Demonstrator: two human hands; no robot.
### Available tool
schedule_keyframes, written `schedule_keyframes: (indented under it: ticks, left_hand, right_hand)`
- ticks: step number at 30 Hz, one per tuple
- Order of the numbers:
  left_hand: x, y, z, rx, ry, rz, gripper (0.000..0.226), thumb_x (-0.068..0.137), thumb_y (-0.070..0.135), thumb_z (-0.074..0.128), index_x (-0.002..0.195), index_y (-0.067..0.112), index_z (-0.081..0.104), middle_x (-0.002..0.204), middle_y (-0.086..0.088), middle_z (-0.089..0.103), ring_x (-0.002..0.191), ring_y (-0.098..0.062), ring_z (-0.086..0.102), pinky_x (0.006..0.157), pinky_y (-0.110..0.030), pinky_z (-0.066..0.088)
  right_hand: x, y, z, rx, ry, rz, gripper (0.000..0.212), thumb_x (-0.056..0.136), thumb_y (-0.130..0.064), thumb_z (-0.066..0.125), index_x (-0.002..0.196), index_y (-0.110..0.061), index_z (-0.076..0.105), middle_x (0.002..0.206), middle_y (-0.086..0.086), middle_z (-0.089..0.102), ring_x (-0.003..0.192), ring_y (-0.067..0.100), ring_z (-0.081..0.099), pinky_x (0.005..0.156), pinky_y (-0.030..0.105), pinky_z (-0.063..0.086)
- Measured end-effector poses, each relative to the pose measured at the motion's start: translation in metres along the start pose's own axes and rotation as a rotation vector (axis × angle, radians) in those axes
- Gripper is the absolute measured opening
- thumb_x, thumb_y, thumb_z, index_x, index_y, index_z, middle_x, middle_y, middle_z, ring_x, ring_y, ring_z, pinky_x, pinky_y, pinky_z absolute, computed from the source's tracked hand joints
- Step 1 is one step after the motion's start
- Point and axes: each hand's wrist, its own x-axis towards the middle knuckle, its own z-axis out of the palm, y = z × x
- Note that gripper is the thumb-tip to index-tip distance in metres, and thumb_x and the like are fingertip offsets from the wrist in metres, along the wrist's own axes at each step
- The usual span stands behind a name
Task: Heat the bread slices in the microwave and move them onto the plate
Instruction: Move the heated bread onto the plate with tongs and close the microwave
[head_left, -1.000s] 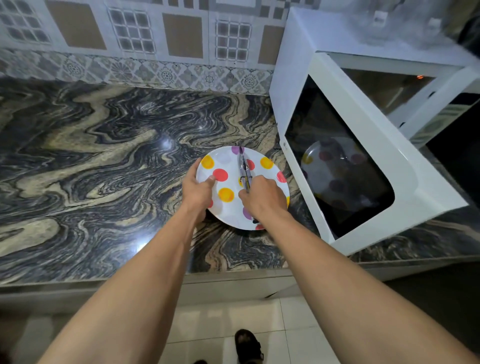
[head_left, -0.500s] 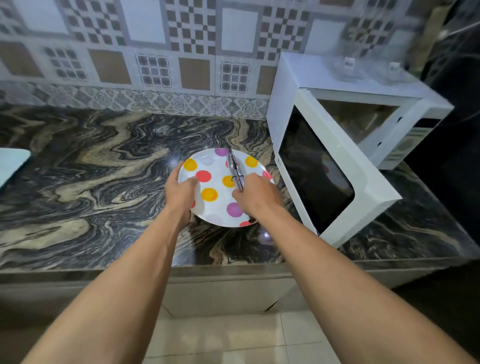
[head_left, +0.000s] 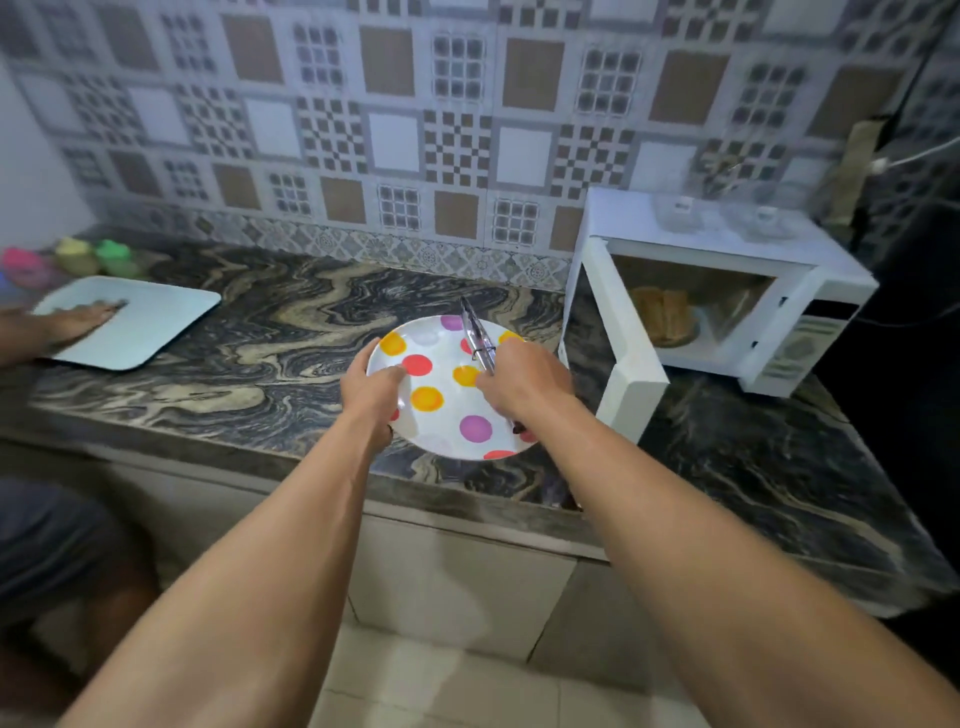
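A swirled dark stone counter (head_left: 270, 353) is seen below a wall of patterned tiles (head_left: 395, 130). At its right end a white microwave (head_left: 701, 223) is stood, its door (head_left: 618, 358) swung open. A pale tray (head_left: 145, 322) by the left edge is pressed flat by another person's hand (head_left: 78, 317). Near the front edge, a polka-dot plate (head_left: 447, 426) is gripped at its left rim by the left hand (head_left: 371, 395), thumb on top. Bread slices (head_left: 667, 317) are seen inside the microwave. Metal tongs (head_left: 475, 332) are clasped in the right hand (head_left: 524, 384) over the plate, tips close together. Blurred coloured cups (head_left: 98, 257) are set in the far left corner.
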Motion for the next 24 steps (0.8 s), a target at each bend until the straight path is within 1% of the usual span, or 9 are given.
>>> schedule_keyframes:
  ticks: [4,6,9,12,15,17,19,21,24]
  left_hand:
    - [-0.059,-0.006,-0.008,-0.047,0.056,0.008,0.053,0.089,0.0,0.066,0.133,0.029,0.059,0.113,-0.004,0.07,0.095,-0.028,0.07,0.073,-0.041,0.06]
    - [-0.084,-0.007,-0.011,-0.083,0.061,0.018,0.052,0.09,-0.003,0.064,0.126,0.033,0.059,0.113,-0.005,0.07,0.098,-0.029,0.07,0.077,-0.044,0.06]
    - [-0.115,-0.002,-0.011,-0.106,0.077,0.056,0.057,0.087,-0.005,0.065,0.134,0.026,0.058,0.112,-0.007,0.07,0.098,-0.03,0.07,0.08,-0.043,0.059]
    - [-0.14,0.0,-0.012,-0.103,0.059,0.072,0.058,0.086,-0.005,0.064,0.136,0.024,0.058,0.114,-0.009,0.07,0.099,-0.032,0.07,0.084,-0.05,0.059]
    - [-0.167,-0.002,-0.011,-0.085,0.051,0.071,0.051,0.087,-0.003,0.063,0.126,0.031,0.061,0.115,-0.009,0.07,0.099,-0.033,0.071,0.083,-0.054,0.059]
    - [-0.186,-0.005,-0.01,-0.076,0.038,0.065,0.053,0.089,-0.002,0.062,0.13,0.03,0.06,0.114,-0.007,0.07,0.096,-0.032,0.071,0.074,-0.048,0.062]
    - [-0.206,-0.01,-0.009,-0.083,0.017,0.047,0.055,0.09,-0.002,0.061,0.135,0.03,0.057,0.112,-0.005,0.069,0.093,-0.03,0.07,0.059,-0.039,0.061]
    - [-0.227,-0.015,-0.006,-0.088,-0.01,0.037,0.056,0.09,-0.002,0.06,0.136,0.03,0.057,0.113,-0.006,0.069,0.093,-0.03,0.07,0.054,-0.036,0.059]
    - [-0.258,-0.028,0.002,-0.065,-0.036,0.036,0.048,0.09,-0.002,0.06,0.124,0.032,0.061,0.111,-0.005,0.07,0.093,-0.03,0.07,0.067,-0.042,0.061]
  right_hand:
    - [-0.044,0.013,-0.021,-0.033,-0.022,-0.067,0.021,0.095,-0.03,0.056,0.082,-0.014,0.05,0.088,0.007,0.056,0.081,0.032,0.053,0.063,0.034,0.037]
    - [-0.061,0.018,-0.029,-0.039,-0.027,-0.094,0.025,0.095,-0.03,0.056,0.077,-0.015,0.047,0.084,0.006,0.053,0.077,0.032,0.051,0.063,0.034,0.036]
    - [-0.08,0.024,-0.037,-0.011,-0.023,-0.121,0.029,0.094,-0.031,0.057,0.073,-0.014,0.044,0.081,0.007,0.05,0.077,0.032,0.049,0.065,0.034,0.036]
    - [-0.1,0.028,-0.044,0.01,-0.012,-0.136,0.024,0.093,-0.03,0.057,0.078,-0.014,0.047,0.083,0.008,0.053,0.075,0.032,0.05,0.063,0.034,0.036]
    - [-0.124,0.035,-0.052,0.025,-0.002,-0.14,0.021,0.092,-0.032,0.058,0.084,-0.014,0.052,0.087,0.008,0.055,0.076,0.031,0.052,0.062,0.034,0.037]
    - [-0.142,0.041,-0.059,0.017,0.008,-0.136,0.02,0.091,-0.033,0.058,0.084,-0.015,0.052,0.088,0.008,0.058,0.078,0.032,0.054,0.063,0.035,0.039]
    - [-0.161,0.05,-0.066,0.0,0.012,-0.129,0.02,0.09,-0.032,0.058,0.081,-0.015,0.051,0.087,0.008,0.06,0.079,0.032,0.056,0.063,0.035,0.039]
    - [-0.182,0.062,-0.072,-0.016,0.028,-0.108,0.019,0.091,-0.03,0.057,0.081,-0.016,0.051,0.085,0.007,0.057,0.078,0.031,0.054,0.063,0.035,0.039]
    - [-0.212,0.082,-0.08,-0.029,0.06,-0.07,0.015,0.093,-0.031,0.057,0.088,-0.017,0.055,0.091,0.008,0.06,0.082,0.031,0.059,0.064,0.036,0.041]
